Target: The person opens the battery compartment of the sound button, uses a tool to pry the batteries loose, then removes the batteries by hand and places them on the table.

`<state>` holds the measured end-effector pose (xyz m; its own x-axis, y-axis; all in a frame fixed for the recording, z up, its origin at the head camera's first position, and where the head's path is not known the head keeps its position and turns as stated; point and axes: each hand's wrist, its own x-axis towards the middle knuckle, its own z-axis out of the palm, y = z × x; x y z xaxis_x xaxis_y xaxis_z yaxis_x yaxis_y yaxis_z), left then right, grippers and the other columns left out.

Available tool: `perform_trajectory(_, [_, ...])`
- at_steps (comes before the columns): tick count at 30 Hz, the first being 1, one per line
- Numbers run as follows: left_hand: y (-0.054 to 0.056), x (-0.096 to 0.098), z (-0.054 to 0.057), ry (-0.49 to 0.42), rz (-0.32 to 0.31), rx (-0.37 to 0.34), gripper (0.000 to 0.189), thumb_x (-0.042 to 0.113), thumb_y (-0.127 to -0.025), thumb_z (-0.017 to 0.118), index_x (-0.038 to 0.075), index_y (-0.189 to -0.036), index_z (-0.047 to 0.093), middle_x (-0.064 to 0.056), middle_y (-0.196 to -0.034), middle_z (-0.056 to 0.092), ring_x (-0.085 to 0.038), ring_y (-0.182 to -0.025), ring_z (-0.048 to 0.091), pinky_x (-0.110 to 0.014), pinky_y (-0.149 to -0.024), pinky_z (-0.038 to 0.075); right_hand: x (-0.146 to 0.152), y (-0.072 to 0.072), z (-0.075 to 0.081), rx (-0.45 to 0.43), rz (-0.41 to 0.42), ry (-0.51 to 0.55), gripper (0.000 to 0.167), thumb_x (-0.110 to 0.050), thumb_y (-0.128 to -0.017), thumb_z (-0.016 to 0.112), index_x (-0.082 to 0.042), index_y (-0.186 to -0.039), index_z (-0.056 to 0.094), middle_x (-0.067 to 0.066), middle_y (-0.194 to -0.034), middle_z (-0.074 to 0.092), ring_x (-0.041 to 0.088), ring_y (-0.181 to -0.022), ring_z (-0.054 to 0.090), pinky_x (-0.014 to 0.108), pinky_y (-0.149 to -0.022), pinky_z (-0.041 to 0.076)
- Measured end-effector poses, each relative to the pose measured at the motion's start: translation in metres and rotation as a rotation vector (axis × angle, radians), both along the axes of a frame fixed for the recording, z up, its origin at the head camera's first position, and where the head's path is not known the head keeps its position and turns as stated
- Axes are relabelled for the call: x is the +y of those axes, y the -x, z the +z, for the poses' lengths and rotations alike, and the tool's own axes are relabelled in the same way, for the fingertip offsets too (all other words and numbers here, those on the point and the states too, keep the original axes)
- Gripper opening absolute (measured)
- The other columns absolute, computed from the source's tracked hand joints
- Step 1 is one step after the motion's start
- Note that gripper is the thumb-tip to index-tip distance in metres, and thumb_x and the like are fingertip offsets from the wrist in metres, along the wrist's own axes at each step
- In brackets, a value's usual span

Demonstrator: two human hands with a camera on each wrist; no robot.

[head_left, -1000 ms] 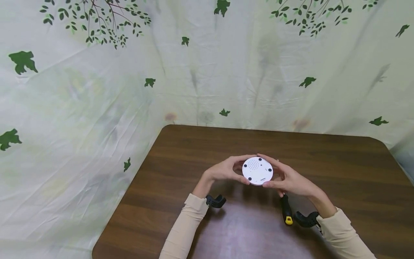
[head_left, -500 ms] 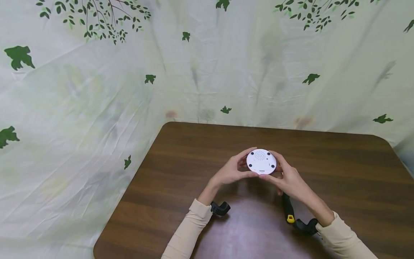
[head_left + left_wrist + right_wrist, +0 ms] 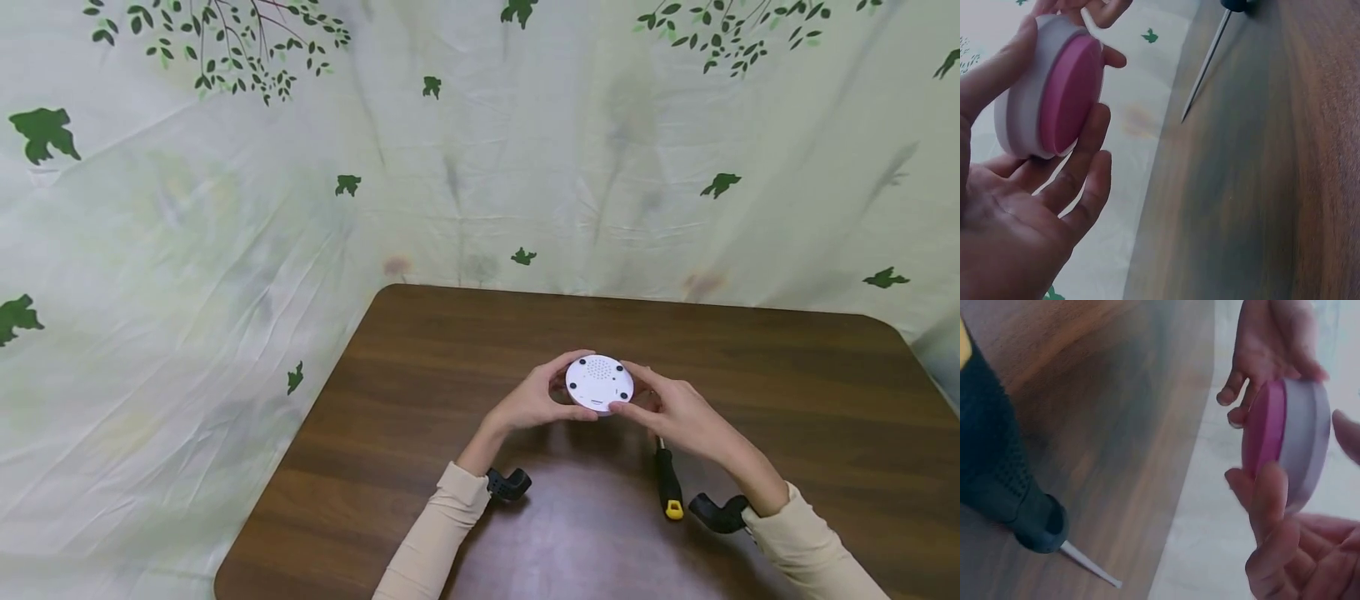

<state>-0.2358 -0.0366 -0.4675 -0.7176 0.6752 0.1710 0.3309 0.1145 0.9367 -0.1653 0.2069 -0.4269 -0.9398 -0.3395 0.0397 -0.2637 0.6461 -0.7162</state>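
A round sound button is held up over the table, its white underside [image 3: 600, 383] with small speaker holes and several black dots facing the head camera. Its raised pink top [image 3: 1075, 94] faces away and shows in both wrist views. My left hand [image 3: 528, 402] grips the left edge, thumb on the white base and fingers around the pink side. From the right, my right hand [image 3: 686, 417] pinches the rim, thumb at the lower edge of the underside, fingers against the pink part [image 3: 1265, 434]. Below the right hand lies a screwdriver [image 3: 668, 483] with a black and yellow handle.
The brown wooden table [image 3: 420, 375] has rounded far corners. Behind it hangs a pale cloth [image 3: 480, 167] printed with green leaves. The screwdriver's thin metal shaft [image 3: 1091, 564] points away from me. Black camera mounts [image 3: 510, 484] sit on both wrists.
The sound button has turned a little in my hands, so its speaker holes now sit at the top. My right thumb has shifted on its edge, and more of the screwdriver shows.
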Motion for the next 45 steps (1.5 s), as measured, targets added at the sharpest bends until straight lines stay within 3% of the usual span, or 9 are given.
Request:
perform_trajectory(6, [-0.003,0.003,-0.002,0.017,0.041,-0.001,0.087,0.006,-0.074,0.093,0.017,-0.149,0.050,-0.009,-0.131,0.063,-0.007,-0.104,0.060,-0.021,-0.087,0.053,-0.007,0.002,-0.002,0.118,-0.035,-0.156,0.069,-0.045,-0.094,0.075,-0.004,-0.145,0.054,0.007,-0.102,0.073,0.012,-0.074,0.062,0.027,-0.060,0.048])
perform_trajectory(10, [-0.004,0.003,-0.003,0.008,0.066,-0.013,0.083,0.007,-0.072,0.095,0.015,-0.144,0.055,-0.009,-0.124,0.066,-0.007,-0.098,0.062,-0.022,-0.081,0.057,-0.012,0.002,-0.006,0.349,-0.054,-0.267,0.063,-0.043,-0.088,0.082,-0.006,-0.135,0.065,0.010,-0.115,0.072,0.021,-0.087,0.067,0.033,-0.061,0.050])
perform_trajectory(14, [-0.003,0.002,-0.002,0.079,0.105,0.060,0.081,0.015,-0.069,0.098,0.017,-0.140,0.060,-0.003,-0.118,0.070,-0.006,-0.093,0.062,-0.021,-0.078,0.055,-0.018,0.005,-0.008,0.578,0.009,-0.354,0.049,-0.039,-0.081,0.088,-0.008,-0.117,0.076,0.012,-0.115,0.071,0.025,-0.094,0.070,0.030,-0.054,0.050])
perform_trajectory(19, [-0.003,0.004,-0.003,0.161,0.128,0.128,0.079,0.022,-0.065,0.100,0.019,-0.136,0.065,0.001,-0.115,0.073,-0.004,-0.092,0.063,-0.019,-0.079,0.051,-0.021,0.008,-0.007,0.711,0.143,-0.455,0.034,-0.031,-0.081,0.088,-0.007,-0.104,0.078,0.013,-0.103,0.075,0.017,-0.060,0.063,0.025,-0.047,0.046])
perform_trajectory(22, [-0.003,0.006,-0.003,0.186,0.122,0.135,0.076,0.025,-0.066,0.100,0.019,-0.134,0.066,0.002,-0.112,0.075,-0.003,-0.091,0.065,-0.019,-0.077,0.051,-0.022,0.007,-0.005,0.728,0.196,-0.494,0.031,-0.026,-0.082,0.088,-0.006,-0.103,0.078,0.012,-0.099,0.076,0.015,-0.050,0.058,0.027,-0.046,0.047])
perform_trajectory(29, [-0.004,0.006,-0.007,0.232,0.120,0.144,0.076,0.028,-0.066,0.100,0.020,-0.134,0.066,0.004,-0.111,0.075,0.000,-0.091,0.064,-0.018,-0.079,0.051,-0.026,0.003,0.000,0.718,0.267,-0.544,0.028,-0.020,-0.084,0.087,-0.005,-0.105,0.077,0.008,-0.093,0.076,0.011,-0.051,0.055,0.027,-0.046,0.047])
perform_trajectory(36, [-0.005,0.007,-0.010,0.259,0.099,0.121,0.077,0.027,-0.068,0.099,0.019,-0.136,0.063,0.002,-0.115,0.074,-0.003,-0.096,0.062,-0.017,-0.080,0.050,-0.027,0.005,-0.006,0.664,0.273,-0.544,0.025,-0.019,-0.084,0.086,-0.006,-0.103,0.076,0.005,-0.089,0.075,0.010,-0.052,0.053,0.027,-0.046,0.045])
perform_trajectory(41, [-0.004,0.009,-0.018,0.293,0.087,0.101,0.078,0.027,-0.068,0.099,0.018,-0.136,0.064,0.003,-0.117,0.073,-0.002,-0.097,0.061,-0.017,-0.083,0.050,-0.029,0.007,-0.012,0.645,0.274,-0.554,0.017,-0.016,-0.083,0.085,-0.011,-0.088,0.070,0.000,-0.073,0.068,0.011,-0.050,0.050,0.027,-0.046,0.041])
perform_trajectory(45, [-0.004,0.012,-0.021,0.331,0.076,0.123,0.076,0.028,-0.067,0.099,0.019,-0.134,0.064,0.003,-0.116,0.073,-0.003,-0.097,0.061,-0.017,-0.084,0.049,-0.032,0.005,-0.018,0.703,0.277,-0.576,0.023,-0.014,-0.080,0.086,-0.012,-0.078,0.064,-0.001,-0.062,0.058,0.011,-0.047,0.046,0.028,-0.044,0.039])
